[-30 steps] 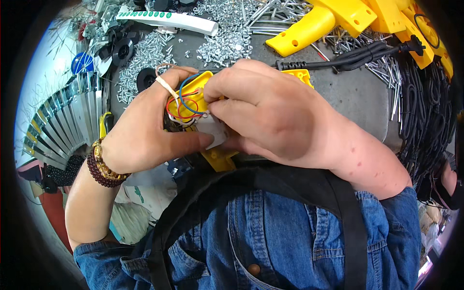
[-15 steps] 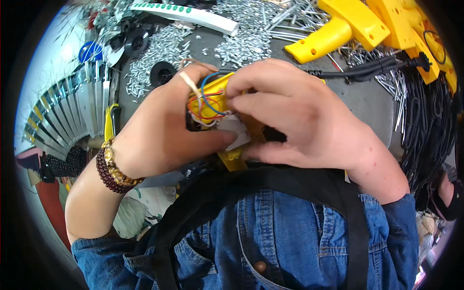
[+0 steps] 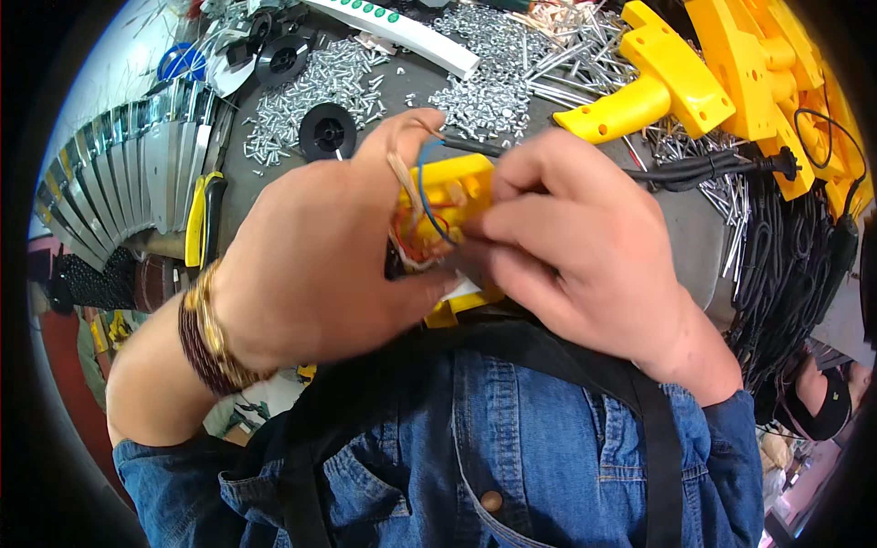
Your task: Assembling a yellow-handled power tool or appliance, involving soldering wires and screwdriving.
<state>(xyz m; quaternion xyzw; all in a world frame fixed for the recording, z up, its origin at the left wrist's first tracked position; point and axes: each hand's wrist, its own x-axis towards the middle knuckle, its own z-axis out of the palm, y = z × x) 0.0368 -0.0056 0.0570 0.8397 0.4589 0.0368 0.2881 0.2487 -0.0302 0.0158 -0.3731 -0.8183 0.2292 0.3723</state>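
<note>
My left hand (image 3: pixel 315 251), with beaded bracelets at its wrist, grips an open yellow plastic housing (image 3: pixel 470 173) from its left side, close to my body. Inside the housing lie red wires (image 3: pixel 440 226), and a blue wire (image 3: pixel 422 187) loops up past the left thumb and fingers. A pale wire (image 3: pixel 402 173) runs beside it. Near the left thumb tip a white flat piece (image 3: pixel 466 289) shows in part. My right hand (image 3: pixel 585 242) is closed in a pinch over the housing's right half; its fingertips hide what they hold.
Loose screws (image 3: pixel 315 91) and nuts (image 3: pixel 480 96) are heaped behind. A black spool (image 3: pixel 328 131), yellow-handled pliers (image 3: pixel 205 219) and fanned metal blades (image 3: pixel 137 173) lie left. Right are a yellow gun-shaped shell (image 3: pixel 667 87), a bundled black cable (image 3: pixel 703 171) and hanging black cords (image 3: pixel 786 247).
My right fingers have drawn together into a pinch over the housing; before, the thumb stood apart near its lower edge. The view has shifted a little, and the housing sits slightly further right.
</note>
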